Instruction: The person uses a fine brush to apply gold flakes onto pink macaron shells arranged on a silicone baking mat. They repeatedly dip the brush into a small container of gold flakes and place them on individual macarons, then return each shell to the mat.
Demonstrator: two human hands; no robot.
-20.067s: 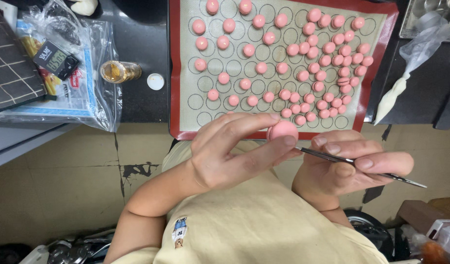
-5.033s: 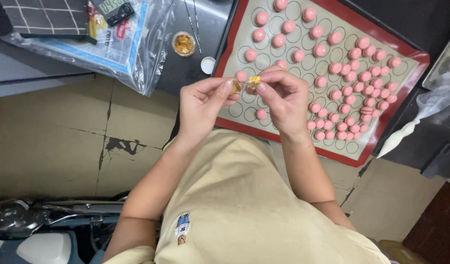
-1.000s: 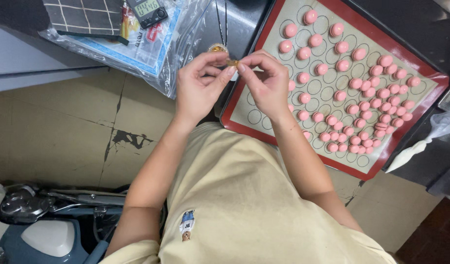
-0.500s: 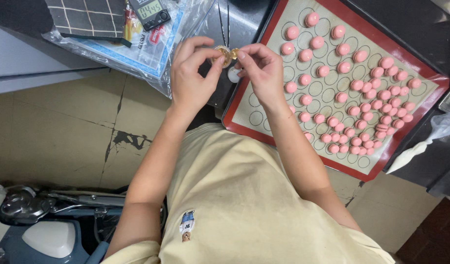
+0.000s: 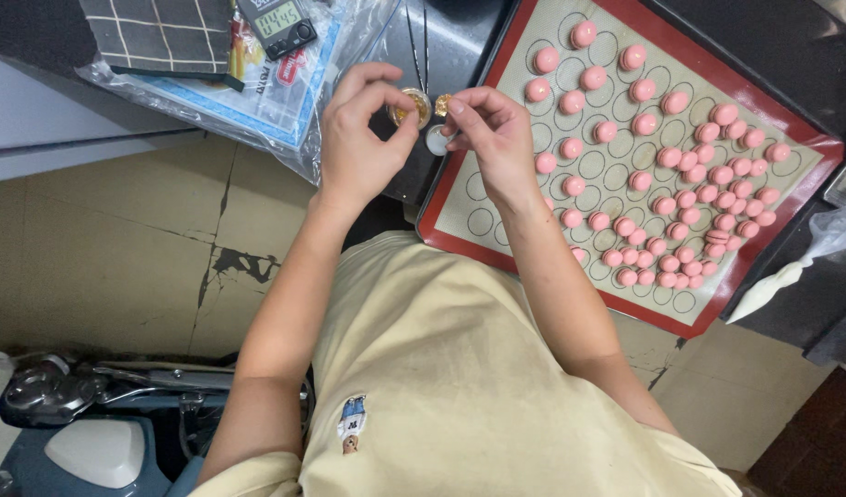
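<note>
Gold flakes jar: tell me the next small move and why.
Probably lower the right hand so its gold bit drops into the open jar that the left hand steadies; the bit sits pinched just beside the rim, and the white lid lies off.

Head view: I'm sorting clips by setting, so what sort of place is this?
Probably a home or small baking kitchen: a red-rimmed baking mat carries pink macaron shells, with a piping bag and a digital timer nearby.

Bare dark table (image 5: 400, 175) between crinkled clear plastic bag (image 5: 345, 83) and red-rimmed baking mat (image 5: 469, 198); small gold-filled jar (image 5: 410, 107) and white round lid (image 5: 437, 140) blocking there.
</note>
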